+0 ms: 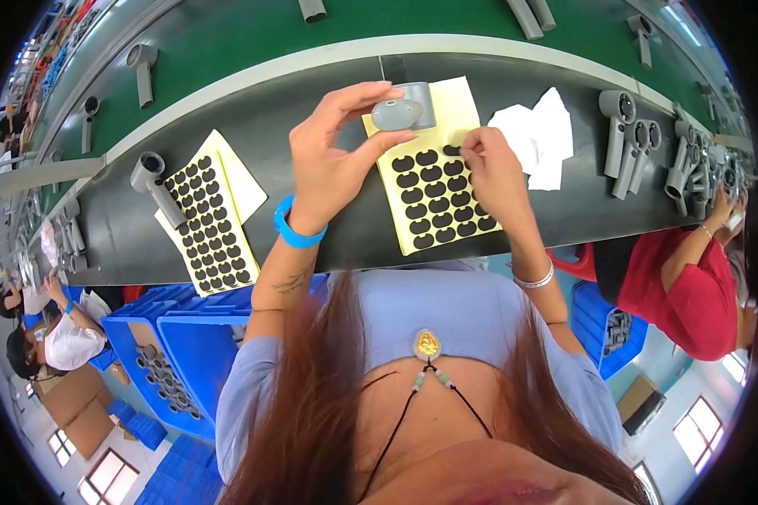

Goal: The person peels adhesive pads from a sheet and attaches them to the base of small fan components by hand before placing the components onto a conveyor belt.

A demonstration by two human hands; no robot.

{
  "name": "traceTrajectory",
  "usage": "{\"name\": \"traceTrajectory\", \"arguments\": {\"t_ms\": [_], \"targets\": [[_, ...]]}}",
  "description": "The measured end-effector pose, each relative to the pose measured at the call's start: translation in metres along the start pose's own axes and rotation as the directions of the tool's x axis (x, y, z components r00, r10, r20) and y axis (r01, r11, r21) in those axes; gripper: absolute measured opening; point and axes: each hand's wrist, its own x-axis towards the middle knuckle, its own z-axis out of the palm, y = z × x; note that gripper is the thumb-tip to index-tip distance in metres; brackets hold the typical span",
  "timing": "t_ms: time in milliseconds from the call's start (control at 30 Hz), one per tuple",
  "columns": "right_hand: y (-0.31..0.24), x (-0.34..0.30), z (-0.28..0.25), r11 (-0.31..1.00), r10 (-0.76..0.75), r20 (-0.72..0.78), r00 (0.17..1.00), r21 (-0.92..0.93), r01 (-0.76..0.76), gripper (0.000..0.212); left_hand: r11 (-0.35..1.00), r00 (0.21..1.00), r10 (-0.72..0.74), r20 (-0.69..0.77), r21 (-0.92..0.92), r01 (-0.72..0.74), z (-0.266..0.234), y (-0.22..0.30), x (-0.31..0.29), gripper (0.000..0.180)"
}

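Observation:
My left hand (337,143) is closed around a grey handheld device (396,115), its oval end facing me. Thumb and fingers grip it from both sides, above the top of a yellow backing sheet (451,97). Rows of black oval stickers (430,173) with small notches cover that sheet. At the top right of the rows, my right hand (493,164) pinches at the edge of a black sticker (452,151). Whether the sticker is lifted off the sheet, I cannot tell.
A second sticker sheet (210,223) lies to the left, with a grey device (156,185) partly on it. White papers (535,135) and several grey devices (627,139) are on the right. Beyond runs a green conveyor belt (236,50). Blue bins (202,353) and co-workers flank me.

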Motion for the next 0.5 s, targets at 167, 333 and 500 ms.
{"name": "traceTrajectory", "arguments": {"t_ms": [167, 333, 500], "targets": [[-0.005, 0.006, -0.029, 0.855, -0.016, 0.010, 1.000, 0.518, 0.009, 0.004, 0.997, 1.000, 0.025, -0.008, 0.070, -0.025, 0.006, -0.004, 0.000, 0.044], [-0.071, -0.014, -0.064, 0.749, -0.139, -0.075, 0.987, 0.644, 0.154, 0.016, 0.987, 0.989, -0.148, 0.031, -0.054, 0.149, 0.018, 0.014, -0.007, 0.045], [-0.087, -0.011, -0.062, 0.736, -0.205, -0.103, 0.973, 0.640, 0.222, 0.035, 0.965, 0.983, -0.162, 0.091, -0.194, 0.177, 0.025, 0.018, -0.008, 0.045]]}}
